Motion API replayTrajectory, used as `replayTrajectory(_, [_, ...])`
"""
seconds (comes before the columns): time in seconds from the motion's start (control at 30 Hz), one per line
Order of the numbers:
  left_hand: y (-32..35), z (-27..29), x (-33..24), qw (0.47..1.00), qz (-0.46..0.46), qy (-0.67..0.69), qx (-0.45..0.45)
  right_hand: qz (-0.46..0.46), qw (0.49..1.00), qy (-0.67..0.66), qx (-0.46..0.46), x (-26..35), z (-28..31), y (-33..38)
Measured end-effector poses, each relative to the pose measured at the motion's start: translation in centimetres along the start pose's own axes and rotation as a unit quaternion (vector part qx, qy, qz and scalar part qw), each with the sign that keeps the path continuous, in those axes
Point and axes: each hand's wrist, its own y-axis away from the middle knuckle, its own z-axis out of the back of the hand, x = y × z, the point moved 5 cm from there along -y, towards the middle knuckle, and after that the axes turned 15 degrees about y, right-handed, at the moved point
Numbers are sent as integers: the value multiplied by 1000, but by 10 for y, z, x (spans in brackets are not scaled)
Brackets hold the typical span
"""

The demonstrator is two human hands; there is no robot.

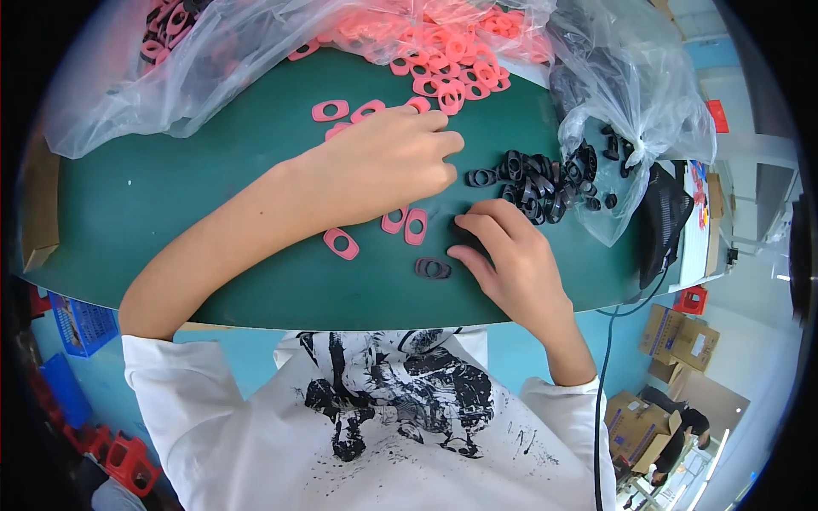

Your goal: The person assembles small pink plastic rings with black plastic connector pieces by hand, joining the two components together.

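While right hand [503, 255] fingers pinch a black ring [464, 232], left hand [388, 162] curled loosely, near table edge [256, 317]

A single wide fisheye view looks down from the person's head, close above the green tabletop [170, 196], facing forward and steeply downward. The tabletop's edges bow toward the round black rim. The person's white printed shirt [383, 417] fills the 6 o'clock part, and both forearms rise from there toward the centre. Clear plastic bags [170, 85] lie from 11 to 2 o'clock. At 4 o'clock the floor with cardboard boxes [682, 341] shows far below.
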Motion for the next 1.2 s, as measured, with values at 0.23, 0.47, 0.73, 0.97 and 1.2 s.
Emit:
replayTrajectory(0.23, [0,-2,5,999,10,26,-19,-16,998,-56,29,1,6,-14])
replayTrajectory(0.47, [-5,-1,13,941,70,329,-30,-35,994,-60,-78,-11,-6,-9])
replayTrajectory(0.73, [10,39,8,603,244,755,-89,-27,997,-19,-68,-10,1,-2])
replayTrajectory(0.97, [96,86,-80,956,235,71,-162,-52,997,-55,-23,-13,1,3])
replayTrajectory(1.2, [161,33,-74,909,346,54,-225,-25,996,-73,-42,28,-14,-16])
